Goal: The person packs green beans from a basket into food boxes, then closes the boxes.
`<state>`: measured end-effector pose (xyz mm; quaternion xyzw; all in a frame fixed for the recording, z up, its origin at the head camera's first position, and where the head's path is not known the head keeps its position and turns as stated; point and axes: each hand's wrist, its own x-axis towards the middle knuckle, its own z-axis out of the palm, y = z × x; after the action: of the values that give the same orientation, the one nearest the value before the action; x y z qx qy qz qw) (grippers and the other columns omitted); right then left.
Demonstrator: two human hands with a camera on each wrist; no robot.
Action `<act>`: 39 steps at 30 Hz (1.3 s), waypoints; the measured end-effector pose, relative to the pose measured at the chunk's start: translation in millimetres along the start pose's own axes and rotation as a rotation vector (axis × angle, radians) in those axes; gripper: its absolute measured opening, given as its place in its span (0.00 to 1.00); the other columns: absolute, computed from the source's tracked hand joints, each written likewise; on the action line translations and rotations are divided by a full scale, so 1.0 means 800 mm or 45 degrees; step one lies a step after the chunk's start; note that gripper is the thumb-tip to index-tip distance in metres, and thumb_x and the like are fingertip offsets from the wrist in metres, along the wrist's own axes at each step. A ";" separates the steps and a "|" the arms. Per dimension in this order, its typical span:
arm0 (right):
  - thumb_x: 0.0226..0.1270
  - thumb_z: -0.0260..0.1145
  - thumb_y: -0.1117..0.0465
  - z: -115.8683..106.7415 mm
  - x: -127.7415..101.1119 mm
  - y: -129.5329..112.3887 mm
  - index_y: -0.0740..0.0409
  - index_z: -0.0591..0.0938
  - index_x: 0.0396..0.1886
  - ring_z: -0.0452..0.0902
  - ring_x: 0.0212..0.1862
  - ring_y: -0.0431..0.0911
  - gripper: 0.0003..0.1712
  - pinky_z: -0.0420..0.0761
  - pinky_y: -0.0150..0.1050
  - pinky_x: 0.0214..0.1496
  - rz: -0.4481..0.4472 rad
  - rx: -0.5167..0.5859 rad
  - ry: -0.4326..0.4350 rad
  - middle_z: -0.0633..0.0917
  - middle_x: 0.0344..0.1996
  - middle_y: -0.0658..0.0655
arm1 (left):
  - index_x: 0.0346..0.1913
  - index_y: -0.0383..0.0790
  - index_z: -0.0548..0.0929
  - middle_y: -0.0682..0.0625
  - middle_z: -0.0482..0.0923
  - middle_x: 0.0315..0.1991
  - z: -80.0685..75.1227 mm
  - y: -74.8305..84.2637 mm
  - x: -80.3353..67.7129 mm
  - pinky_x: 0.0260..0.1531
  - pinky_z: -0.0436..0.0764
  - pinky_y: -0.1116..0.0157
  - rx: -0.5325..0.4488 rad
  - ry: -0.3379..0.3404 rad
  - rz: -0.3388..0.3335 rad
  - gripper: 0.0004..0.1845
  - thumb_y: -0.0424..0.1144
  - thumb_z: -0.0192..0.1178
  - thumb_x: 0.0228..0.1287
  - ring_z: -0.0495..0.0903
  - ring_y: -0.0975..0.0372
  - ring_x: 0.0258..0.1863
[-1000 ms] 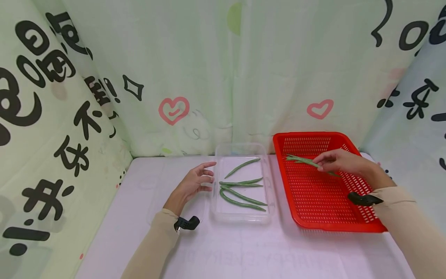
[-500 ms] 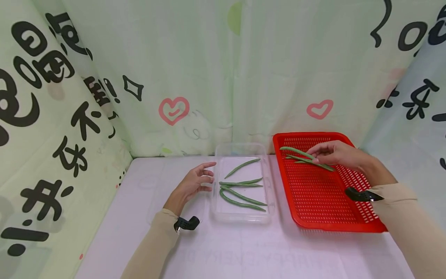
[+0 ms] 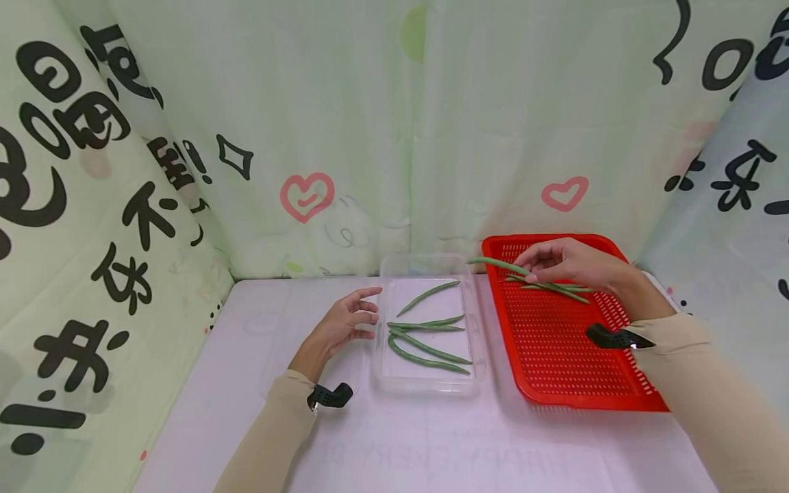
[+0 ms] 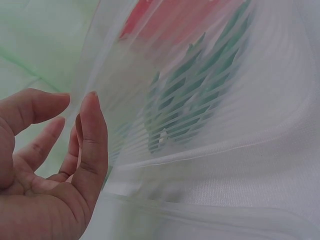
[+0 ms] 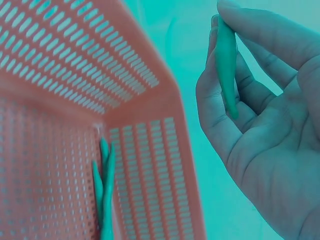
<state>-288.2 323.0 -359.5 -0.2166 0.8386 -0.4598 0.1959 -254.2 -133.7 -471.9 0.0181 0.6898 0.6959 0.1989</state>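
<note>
My right hand [image 3: 567, 263] pinches one green bean [image 3: 498, 263] between thumb and fingers, above the far part of the red basket [image 3: 524, 383]. The bean's free end points left past the basket's rim. In the right wrist view, the held green bean [image 5: 226, 65] hangs along the fingers. Several more green beans [image 3: 564, 293] lie together in the basket below that hand. A clear plastic box [image 3: 425, 383] holds several green beans [image 3: 431, 346], spread apart. My left hand [image 3: 339, 325] is at the box's left side, fingers loosely bent, holding nothing; its fingertips [image 4: 92, 107] are right by the clear wall.
Box and basket stand side by side on a white-covered table [image 3: 382, 445], the basket on the right. A pale green printed curtain [image 3: 370, 137] hangs behind and at both sides. A black strap [image 3: 331, 395] sits on the left wrist, another black strap [image 3: 616, 337] on the right.
My right hand has lifted one green bean from the bunch in the basket and carried it up and left toward the box. The left hand has stayed in place.
</note>
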 end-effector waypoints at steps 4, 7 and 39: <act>0.67 0.71 0.64 0.008 0.010 -0.005 0.64 0.82 0.56 0.82 0.41 0.52 0.19 0.87 0.40 0.44 -0.057 0.031 -0.038 0.86 0.43 0.62 | 0.74 0.45 0.70 0.46 0.73 0.47 0.000 -0.002 0.001 0.35 0.87 0.63 0.007 0.000 0.000 0.34 0.27 0.62 0.66 0.79 0.58 0.40; 0.67 0.71 0.64 0.014 0.016 -0.010 0.64 0.82 0.56 0.82 0.42 0.55 0.19 0.87 0.43 0.46 -0.078 0.052 -0.067 0.86 0.42 0.62 | 0.74 0.45 0.70 0.46 0.72 0.47 0.000 -0.002 0.001 0.35 0.87 0.63 0.004 -0.003 0.004 0.34 0.26 0.62 0.66 0.79 0.59 0.40; 0.66 0.71 0.63 0.087 0.070 -0.050 0.56 0.85 0.54 0.77 0.43 0.52 0.16 0.82 0.39 0.37 -0.153 0.072 -0.232 0.82 0.40 0.61 | 0.72 0.49 0.73 0.46 0.73 0.47 0.000 0.000 0.001 0.35 0.87 0.63 -0.017 0.004 -0.010 0.32 0.26 0.62 0.66 0.79 0.58 0.41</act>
<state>-290.6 225.5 -367.2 -0.3019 0.7896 -0.4726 0.2493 -254.5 -133.5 -472.4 0.0130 0.6856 0.6996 0.2008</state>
